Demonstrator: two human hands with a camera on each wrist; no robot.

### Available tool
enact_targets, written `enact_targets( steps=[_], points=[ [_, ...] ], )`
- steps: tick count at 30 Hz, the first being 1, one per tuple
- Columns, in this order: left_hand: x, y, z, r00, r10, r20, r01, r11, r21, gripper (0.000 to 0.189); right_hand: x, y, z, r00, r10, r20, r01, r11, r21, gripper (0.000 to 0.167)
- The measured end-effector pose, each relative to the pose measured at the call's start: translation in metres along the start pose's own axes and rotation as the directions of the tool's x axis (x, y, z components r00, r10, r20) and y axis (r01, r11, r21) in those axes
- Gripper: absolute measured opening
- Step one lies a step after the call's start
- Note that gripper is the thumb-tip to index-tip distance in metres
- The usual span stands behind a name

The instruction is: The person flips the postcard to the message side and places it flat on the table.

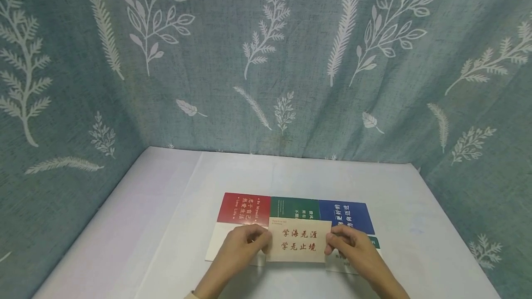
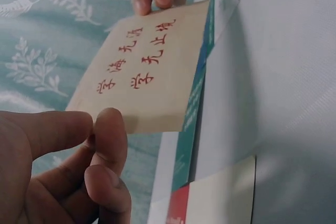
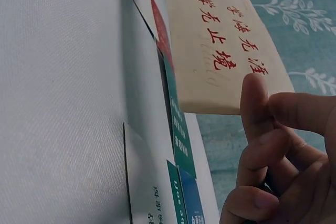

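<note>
A cream card (image 1: 299, 239) with two lines of red characters is held up between both hands, above a row of coloured cards. My left hand (image 1: 246, 247) pinches its left edge between thumb and fingers. On the opposite edge, my right hand (image 1: 355, 246) pinches it the same way. The left wrist view shows the card (image 2: 149, 72) tilted, its printed face visible. Under it lie a red card (image 1: 245, 206), a green card (image 1: 291, 204) and a blue card (image 1: 353, 216), side by side. The held card hides part of the green one.
White lower panels (image 1: 218, 241) extend toward me below the coloured ones, partly covered by the hands. All of these lie on a white-covered table (image 1: 174, 225). A teal curtain (image 1: 216, 82) with white leaf prints surrounds the table at the back and sides.
</note>
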State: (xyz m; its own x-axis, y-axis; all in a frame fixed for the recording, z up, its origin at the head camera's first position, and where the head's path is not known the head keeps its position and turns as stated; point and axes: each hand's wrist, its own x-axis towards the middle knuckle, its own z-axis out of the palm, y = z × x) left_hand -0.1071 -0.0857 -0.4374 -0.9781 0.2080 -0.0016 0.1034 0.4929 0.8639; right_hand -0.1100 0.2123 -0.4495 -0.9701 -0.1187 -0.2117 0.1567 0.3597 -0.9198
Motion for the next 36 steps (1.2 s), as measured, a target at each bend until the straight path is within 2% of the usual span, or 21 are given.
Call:
enact_targets(
  steps=[10, 15, 29, 36],
  points=[
    [0.001, 0.0003, 0.0015, 1.0, -0.002, -0.011, 0.002, 1.0, -0.025, 0.023, 0.0005, -0.0024, -0.0011, 0.996, -0.085, -0.008, 0.085, 0.996, 0.004, 0.028],
    [0.0008, 0.0014, 0.0022, 1.0, 0.004, -0.015, -0.004, 0.999, -0.044, 0.021, -0.0002, -0.0027, -0.0021, 0.996, -0.092, -0.02, 0.091, 0.996, -0.016, 0.03],
    [-0.0012, -0.0005, 0.0036, 0.999, 0.05, -0.019, -0.05, 0.999, 0.002, 0.017, -0.003, -0.0008, -0.0038, 0.994, -0.107, 0.01, 0.107, 0.994, 0.0, 0.034],
    [-0.0019, 0.0, 0.0041, 0.999, 0.048, -0.019, -0.049, 0.999, -0.016, 0.025, -0.0046, -0.0013, -0.0039, 0.996, -0.092, 0.013, 0.092, 0.996, 0.018, 0.038]
  ],
)
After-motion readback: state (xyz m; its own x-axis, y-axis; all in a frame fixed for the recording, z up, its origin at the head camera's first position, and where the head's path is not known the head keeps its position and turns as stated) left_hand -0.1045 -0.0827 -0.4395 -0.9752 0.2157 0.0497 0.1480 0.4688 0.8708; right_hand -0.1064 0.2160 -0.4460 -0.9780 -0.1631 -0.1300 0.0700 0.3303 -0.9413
